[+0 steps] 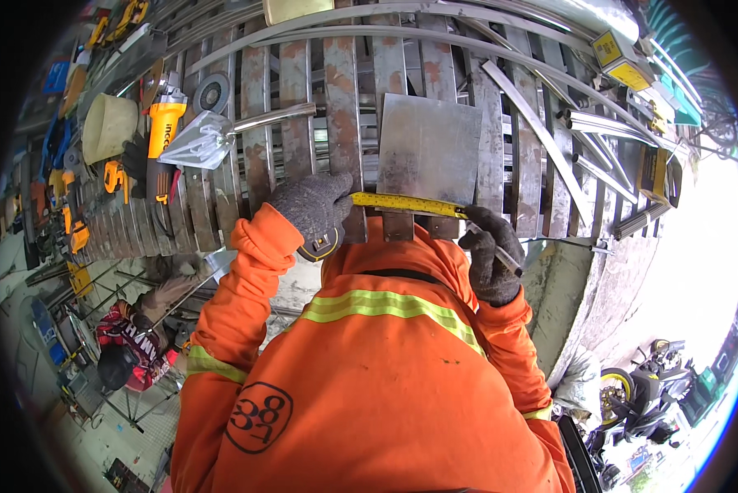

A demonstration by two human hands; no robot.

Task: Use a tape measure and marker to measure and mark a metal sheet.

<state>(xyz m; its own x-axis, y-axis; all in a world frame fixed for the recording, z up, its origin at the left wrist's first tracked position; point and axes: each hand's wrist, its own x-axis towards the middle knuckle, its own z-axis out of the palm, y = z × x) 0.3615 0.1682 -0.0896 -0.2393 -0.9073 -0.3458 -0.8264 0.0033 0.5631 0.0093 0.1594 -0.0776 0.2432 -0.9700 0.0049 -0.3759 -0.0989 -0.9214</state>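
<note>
left hand [313,205] and right hand [494,251] clamp the yellow tape [408,203]. tension likely straightens it along the metal sheet [431,144]

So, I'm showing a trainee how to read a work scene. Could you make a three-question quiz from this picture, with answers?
1. Fill in: A yellow ____ runs between the gloved left hand and the gloved right hand.

2. True or false: The yellow angle grinder lies to the left of the flat metal sheet.

3. What lies under the sheet?
a) a carpet
b) a slatted worktop
c) a glass panel

Key:
1. tape measure
2. true
3. b
</note>
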